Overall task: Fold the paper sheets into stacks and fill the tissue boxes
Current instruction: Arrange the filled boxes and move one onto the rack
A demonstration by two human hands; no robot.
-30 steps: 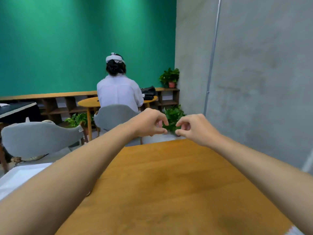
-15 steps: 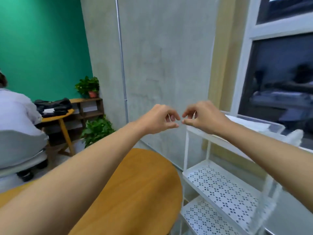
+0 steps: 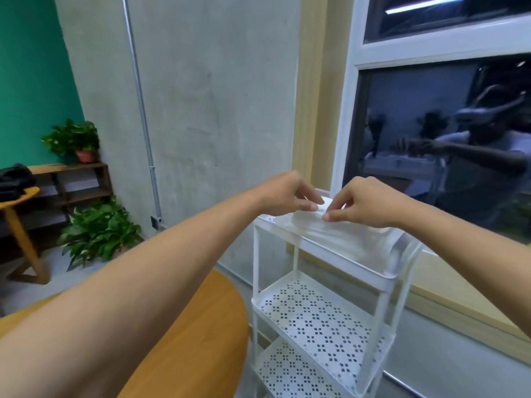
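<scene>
A blurred white stack of paper sheets (image 3: 347, 237) lies in the top tray of a white three-tier cart (image 3: 382, 278) by the window. Both arms reach out over it. My left hand (image 3: 287, 195) has its thumb and fingertips pinched on the stack's near top edge. My right hand (image 3: 365, 203) is just to the right of it, also pinching the top of the stack. The two sets of fingertips almost meet. Motion blur hides whether a single sheet is lifted. No tissue box is in view.
The cart's two lower perforated shelves (image 3: 316, 314) hold nothing. A round wooden table (image 3: 207, 334) lies under my left forearm. Potted plants (image 3: 97, 231) stand against the grey wall, and a wooden shelf (image 3: 74, 179) runs along the green wall at left. A dark window (image 3: 448, 133) is behind the cart.
My view has swung right, from the table and the seated person to the cart. Both hands have dropped from mid-air onto the paper stack in the top tray.
</scene>
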